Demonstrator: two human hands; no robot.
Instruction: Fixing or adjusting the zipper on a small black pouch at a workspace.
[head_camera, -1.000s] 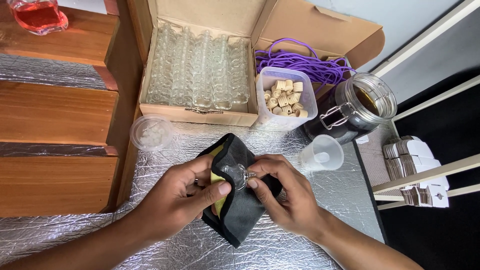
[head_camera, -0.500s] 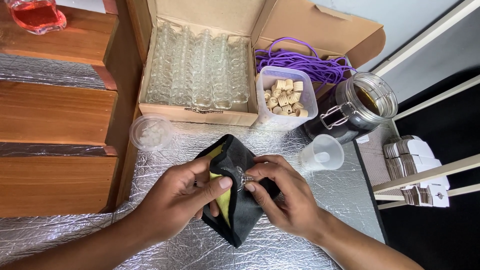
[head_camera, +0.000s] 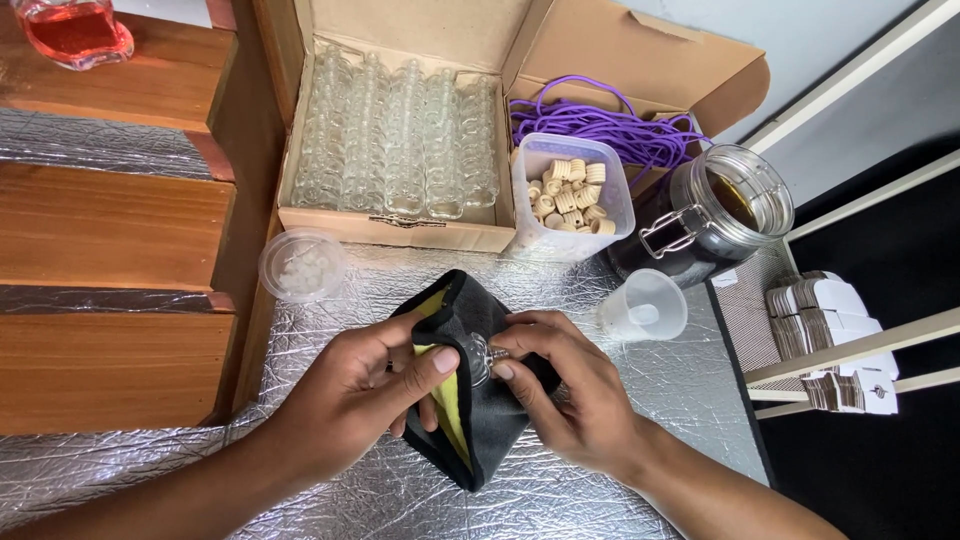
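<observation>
Centre frame, left hand and right hand pinching small clear glass bottle wrapped in black-and-yellow cloth over crinkled silver foil surface.

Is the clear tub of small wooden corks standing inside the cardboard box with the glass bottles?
No, the tub of corks stands outside the box, against its right wall.

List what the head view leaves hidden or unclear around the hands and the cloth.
- Small glass bottle: mostly wrapped by the black and yellow cloth; only its neck shows.
- Left hand and right hand: fingertips tucked behind the cloth.
- Round lidded cup: contents too blurred.
- Red bottle: cut off by the top edge.
</observation>
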